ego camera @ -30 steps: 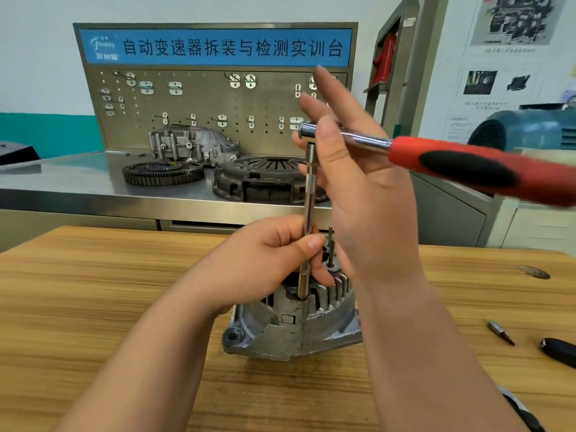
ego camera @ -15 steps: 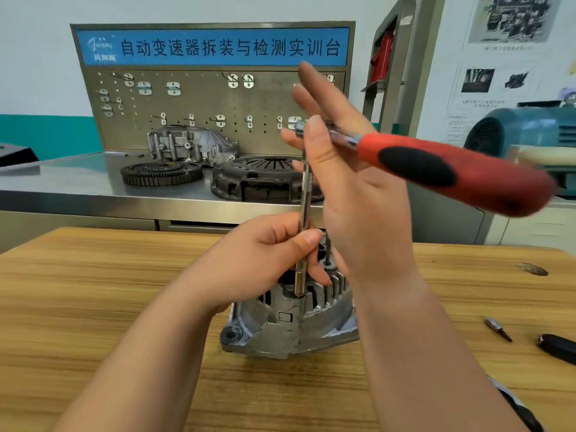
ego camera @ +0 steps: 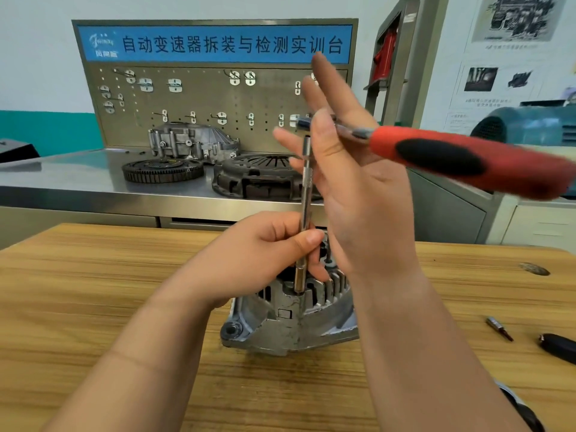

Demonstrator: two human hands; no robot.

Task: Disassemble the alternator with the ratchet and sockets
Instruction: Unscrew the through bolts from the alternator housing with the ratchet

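An alternator (ego camera: 290, 325) sits on a wooden table (ego camera: 93, 291) as the left hand (ego camera: 265, 257) grips an extension bar (ego camera: 306, 194) standing upright in its housing. Above, the right hand (ego camera: 358, 194), fingers straight, appears to pinch the blurred red-handled ratchet (ego camera: 467, 157) by its neck under the thumb. Behind, a clutch cover (ego camera: 255, 179) lies on a steel bench (ego camera: 62, 185).

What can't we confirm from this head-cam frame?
All head view:
Fastener under the socket: hidden by the socket itself, seated in the alternator.
Ratchet head: behind the right hand thumb; handle motion-blurred, so the grip is unclear.
Alternator's far side: covered by the left hand, which grips the extension bar.
Black object: cut off by the right edge.
Loose bit: too small to identify its type.
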